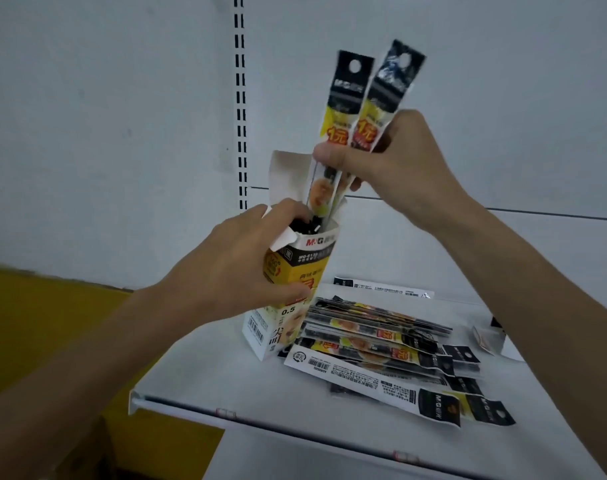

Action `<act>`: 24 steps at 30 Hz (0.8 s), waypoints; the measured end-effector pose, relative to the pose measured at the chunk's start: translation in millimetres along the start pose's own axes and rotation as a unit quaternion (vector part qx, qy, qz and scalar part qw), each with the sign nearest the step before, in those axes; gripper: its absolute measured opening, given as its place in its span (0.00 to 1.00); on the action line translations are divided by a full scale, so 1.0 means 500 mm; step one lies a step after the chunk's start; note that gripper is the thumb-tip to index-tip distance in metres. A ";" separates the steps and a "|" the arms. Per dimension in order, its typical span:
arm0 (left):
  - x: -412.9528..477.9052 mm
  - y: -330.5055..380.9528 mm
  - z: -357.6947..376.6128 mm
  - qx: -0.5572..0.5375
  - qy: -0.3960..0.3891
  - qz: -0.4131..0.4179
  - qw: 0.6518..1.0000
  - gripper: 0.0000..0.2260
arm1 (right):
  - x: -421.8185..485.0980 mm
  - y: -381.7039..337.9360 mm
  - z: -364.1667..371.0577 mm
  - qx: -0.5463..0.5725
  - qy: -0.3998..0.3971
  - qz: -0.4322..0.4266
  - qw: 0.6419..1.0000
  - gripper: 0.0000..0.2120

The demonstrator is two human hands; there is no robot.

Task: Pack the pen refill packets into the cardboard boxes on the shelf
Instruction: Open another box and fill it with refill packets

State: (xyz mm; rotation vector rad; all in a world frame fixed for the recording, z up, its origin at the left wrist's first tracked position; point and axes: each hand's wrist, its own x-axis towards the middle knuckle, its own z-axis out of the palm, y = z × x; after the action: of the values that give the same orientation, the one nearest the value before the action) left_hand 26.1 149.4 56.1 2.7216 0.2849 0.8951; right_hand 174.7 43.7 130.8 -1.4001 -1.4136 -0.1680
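Two pen refill packets (359, 109), one cardboard box (297, 271), both hands busy!
Pinched upright between thumb and fingers of the right hand (402, 168), lower ends down inside the open top. Gripped round the upper part by the left hand (239, 268), standing on the white shelf (208, 382), flaps up, dark packet ends showing inside. Just right of its base, a fanned pile of loose packets (378, 341), around ten, too overlapped for a sure count.
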 end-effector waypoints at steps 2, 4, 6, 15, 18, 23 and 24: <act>-0.003 0.007 0.005 0.010 0.000 0.017 1.000 0.28 | -0.008 0.001 0.015 -0.006 -0.030 0.012 0.999 0.06; -0.006 0.009 0.005 0.012 0.007 0.022 1.000 0.28 | -0.017 -0.006 0.019 -0.009 -0.021 -0.006 1.000 0.05; -0.008 0.002 0.001 -0.006 0.015 0.011 1.000 0.28 | -0.021 -0.007 0.016 0.026 0.031 -0.036 0.999 0.05; -0.006 -0.005 -0.010 -0.059 0.003 0.002 0.998 0.27 | -0.021 -0.012 0.021 0.102 0.043 -0.071 0.991 0.07; -0.007 -0.012 -0.012 -0.103 0.004 -0.015 0.995 0.29 | -0.029 -0.002 0.028 0.106 -0.025 -0.055 0.993 0.08; -0.009 -0.036 -0.011 -0.159 0.036 -0.071 0.984 0.32 | -0.017 0.015 0.017 0.077 -0.102 -0.017 0.992 0.04; -0.010 -0.037 -0.012 -0.172 0.032 -0.074 0.982 0.33 | -0.010 0.014 0.008 0.084 -0.093 -0.021 0.992 0.03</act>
State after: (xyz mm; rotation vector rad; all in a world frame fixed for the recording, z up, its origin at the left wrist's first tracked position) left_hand 16.8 166.5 52.5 2.3265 0.3091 0.8980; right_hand 176.6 45.4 121.7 -1.2738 -1.5734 0.0552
